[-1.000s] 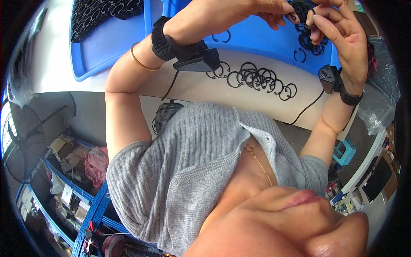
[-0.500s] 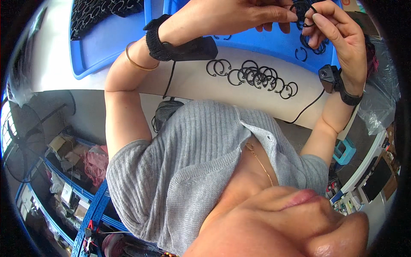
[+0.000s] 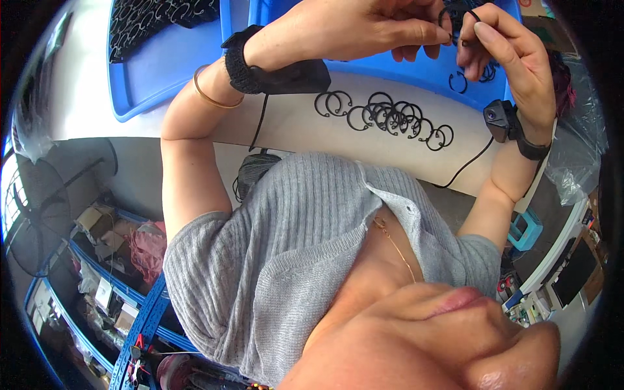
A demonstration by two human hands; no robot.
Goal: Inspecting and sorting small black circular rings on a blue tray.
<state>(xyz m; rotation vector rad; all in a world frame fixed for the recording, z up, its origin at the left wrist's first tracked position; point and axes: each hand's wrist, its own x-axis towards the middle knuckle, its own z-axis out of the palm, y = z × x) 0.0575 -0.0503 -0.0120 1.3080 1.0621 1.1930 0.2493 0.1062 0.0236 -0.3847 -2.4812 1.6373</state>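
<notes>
Both hands have moved a little closer together since the earlier picture, and the black ring between them now sits right at the fingertips.

The left hand (image 3: 344, 29) is curled shut, and its thumb and first finger pinch one side of a black ring (image 3: 455, 14). The right hand (image 3: 513, 58) is just beside it, and its fingers are bent around the other side of the same ring, so the two hands hold it together. The ring is thin, with a small gap in it.

Below the hands, on the white table (image 3: 292, 127), a row of black rings (image 3: 390, 117) lies flat, many of them overlapping. Under the hands is a blue tray (image 3: 416, 71), and a few loose rings (image 3: 465, 81) lie in it just below the right hand. Well off to the side of the left hand is another blue tray (image 3: 156, 71) with a pile of black rings (image 3: 156, 19) in its far corner.

Each wrist has a black band with a small device on it. A thin gold bangle (image 3: 211, 97) sits on the left arm, behind the band. A black cable (image 3: 465, 166) runs down from the right wrist.
</notes>
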